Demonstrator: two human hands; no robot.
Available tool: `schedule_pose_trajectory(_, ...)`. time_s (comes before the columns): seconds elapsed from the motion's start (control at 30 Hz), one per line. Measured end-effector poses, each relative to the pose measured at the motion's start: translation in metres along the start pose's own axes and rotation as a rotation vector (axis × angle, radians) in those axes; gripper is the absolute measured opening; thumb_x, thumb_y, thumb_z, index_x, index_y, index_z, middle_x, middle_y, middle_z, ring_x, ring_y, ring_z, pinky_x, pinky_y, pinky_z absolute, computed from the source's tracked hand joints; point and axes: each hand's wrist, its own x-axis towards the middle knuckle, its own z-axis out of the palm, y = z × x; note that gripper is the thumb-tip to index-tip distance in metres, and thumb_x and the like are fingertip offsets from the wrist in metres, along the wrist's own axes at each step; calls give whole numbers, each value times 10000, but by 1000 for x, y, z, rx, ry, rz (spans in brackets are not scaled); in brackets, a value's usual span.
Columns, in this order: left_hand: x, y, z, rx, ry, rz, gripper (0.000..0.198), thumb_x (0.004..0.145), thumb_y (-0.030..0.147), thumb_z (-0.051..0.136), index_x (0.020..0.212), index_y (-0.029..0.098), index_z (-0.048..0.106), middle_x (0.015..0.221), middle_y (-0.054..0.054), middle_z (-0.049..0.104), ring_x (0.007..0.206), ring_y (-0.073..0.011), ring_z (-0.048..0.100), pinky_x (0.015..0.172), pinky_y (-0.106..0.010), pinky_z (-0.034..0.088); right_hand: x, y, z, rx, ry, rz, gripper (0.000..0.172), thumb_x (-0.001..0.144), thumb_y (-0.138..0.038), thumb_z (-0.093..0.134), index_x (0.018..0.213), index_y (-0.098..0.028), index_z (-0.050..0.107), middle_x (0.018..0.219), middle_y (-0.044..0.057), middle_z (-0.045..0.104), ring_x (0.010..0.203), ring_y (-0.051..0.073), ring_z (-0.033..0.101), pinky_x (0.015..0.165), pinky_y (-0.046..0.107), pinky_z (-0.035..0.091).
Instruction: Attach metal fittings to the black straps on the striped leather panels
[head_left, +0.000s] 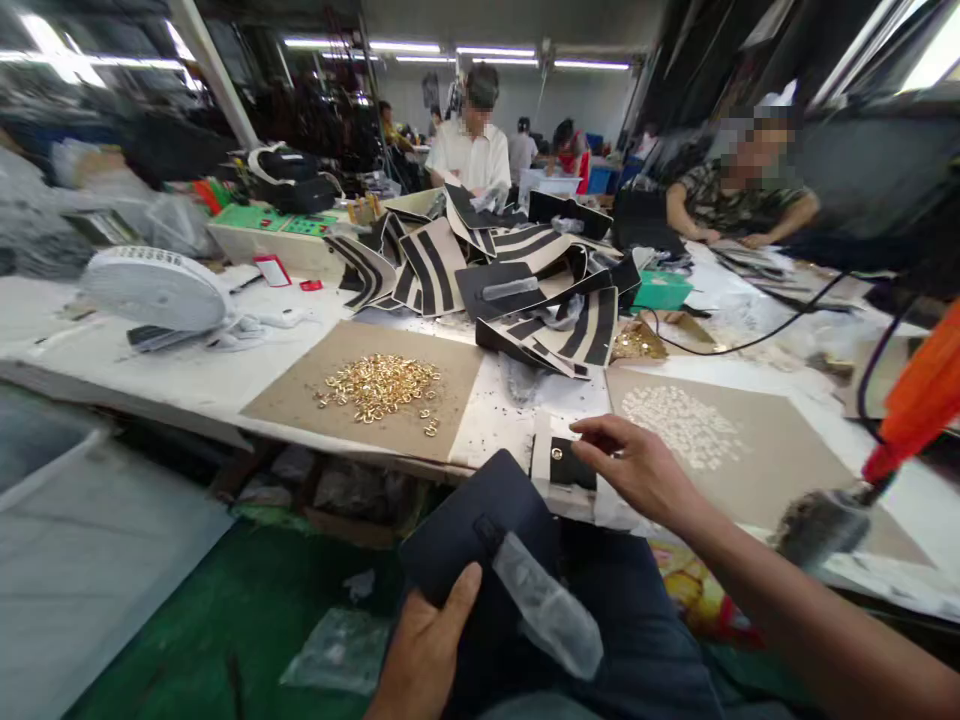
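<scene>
My left hand (pixel 424 645) grips a dark leather panel (pixel 469 520) over my lap; a strap wrapped in clear plastic (pixel 544 605) hangs from it. My right hand (pixel 637 465) reaches to the table's front edge, fingers curled and pinched beside a small black piece with a gold stud (pixel 566 462). What the fingertips hold is too small to make out. A heap of gold rings (pixel 379 385) lies on a brown card (pixel 300 400) to the left. A spread of small white pieces (pixel 682 425) lies on another card to the right.
A pile of striped black-and-cream panels (pixel 510 290) fills the table's middle. A white fan (pixel 154 290) lies at the left. Black cables (pixel 750 340) cross the right side, near an orange-handled tool (pixel 911 400). Two people (pixel 472 145) sit across, one (pixel 739 195) at the right.
</scene>
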Motion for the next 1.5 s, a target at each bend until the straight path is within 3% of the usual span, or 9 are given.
schedule_pose_trajectory(0.17, -5, 35, 14, -19, -42, -45, 611, 867, 630, 632, 1241, 154, 715, 1141, -95, 786, 1128, -330, 704, 1040, -432, 537, -47, -66, -18, -12, -178, -317, 223, 973, -392, 625, 1111, -253, 731, 1036, 43, 719, 929, 200, 664, 832, 332, 515)
schedule_pose_trajectory(0.4, -28, 50, 35, 153, 111, -27, 703, 866, 688, 585, 1311, 150, 664, 1323, -134, 696, 1301, -366, 586, 1158, -504, 418, -84, -83, 16, -359, -338, -406, 976, 737, -652, 786, 1472, -72, 507, 1489, 231, 503, 1337, 419, 477, 1151, 607, 311)
schedule_pose_trajectory(0.57, -36, 41, 44, 42, -174, 150, 785, 845, 667, 630, 1481, 226, 497, 1485, -126, 568, 1409, -372, 477, 1139, -493, 451, -81, -62, 18, -18, -245, -385, 547, 894, -263, 610, 1430, -163, 559, 1419, 150, 593, 1286, 311, 547, 1132, 512, 361)
schedule_pose_trajectory(0.67, -16, 42, 40, 94, -210, 270, 733, 870, 606, 638, 1484, 241, 476, 1411, -143, 618, 1310, -347, 576, 1076, -475, 504, -79, -47, 5, 457, -358, -121, 332, 1004, -338, 495, 1226, -195, 698, 1185, 101, 724, 1065, 271, 676, 968, 422, 505)
schedule_pose_trajectory(0.8, 23, 50, 33, 216, 46, 333, 708, 791, 494, 775, 1393, 207, 537, 1416, -147, 602, 1317, -335, 564, 1086, -461, 487, -91, -23, 3, 1069, -467, 419, 449, 928, -517, 650, 1166, -139, 694, 1002, 124, 757, 824, 264, 731, 780, 384, 575)
schedule_pose_trajectory(0.93, 41, 52, 45, -33, -230, 113, 624, 770, 419, 811, 1308, 191, 591, 1298, -141, 697, 1166, -333, 676, 966, -440, 567, -101, 2, 13, 1285, -434, 526, 484, 893, -468, 724, 1234, -130, 666, 1072, 155, 752, 875, 265, 743, 834, 393, 577)
schedule_pose_trajectory(1.1, 42, 36, 67, -100, -306, -32, 479, 724, 344, 855, 1136, 162, 694, 1141, -129, 770, 1013, -308, 732, 846, -370, 593, -96, 26, 7, 1047, -458, 491, 491, 864, -442, 766, 1226, -123, 681, 1064, 147, 762, 895, 282, 745, 828, 403, 590)
schedule_pose_trajectory(1.3, 54, 21, 77, -120, -317, -195, 420, 696, 350, 861, 1033, 134, 736, 945, -115, 806, 842, -282, 758, 778, -375, 603, -81, 31, 12, 576, -175, 461, 420, 848, -480, 737, 1124, -164, 723, 1003, 87, 781, 890, 277, 742, 760, 342, 600)
schedule_pose_trajectory(1.5, 106, 54, 81, 275, -292, 13, 287, 740, 403, 795, 853, 141, 768, 875, -91, 805, 785, -270, 745, 708, -342, 579, -33, 31, 18, 150, -63, 445, 374, 857, -511, 676, 918, -149, 748, 835, 102, 774, 780, 278, 734, 628, 304, 544)
